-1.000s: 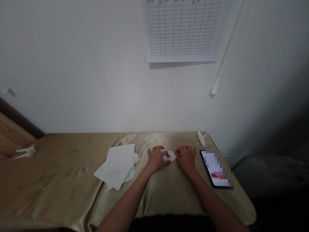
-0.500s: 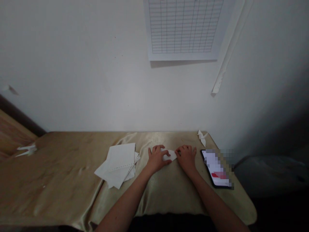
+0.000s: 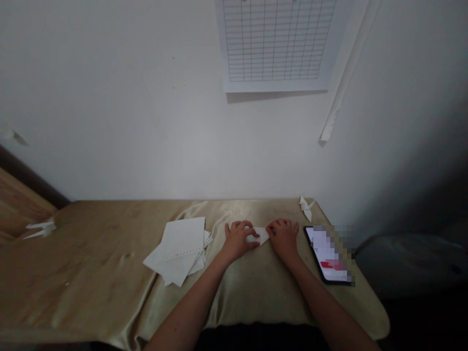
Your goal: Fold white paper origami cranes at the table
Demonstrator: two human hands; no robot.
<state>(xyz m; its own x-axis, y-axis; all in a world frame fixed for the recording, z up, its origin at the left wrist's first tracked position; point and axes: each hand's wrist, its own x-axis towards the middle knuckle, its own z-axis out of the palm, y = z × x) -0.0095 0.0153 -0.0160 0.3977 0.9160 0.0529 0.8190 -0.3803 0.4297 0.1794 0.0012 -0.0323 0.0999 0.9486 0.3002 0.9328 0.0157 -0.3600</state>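
A small folded piece of white paper [image 3: 259, 236] lies on the gold satin cloth [image 3: 109, 273] covering the table. My left hand [image 3: 237, 241] presses on its left part with curled fingers. My right hand [image 3: 283, 238] pinches its right tip, fingers curled over it. Both forearms reach in from the near edge.
A loose stack of white sheets [image 3: 180, 249] lies left of my hands. A phone [image 3: 329, 254] with a lit screen lies at the right. A folded paper crane [image 3: 305, 206] stands at the far right corner, another paper figure [image 3: 39, 228] far left. A grid chart [image 3: 276, 44] hangs on the wall.
Hardly anything has moved; my fingers have shifted slightly on the folded paper, and the view has bobbed a little.
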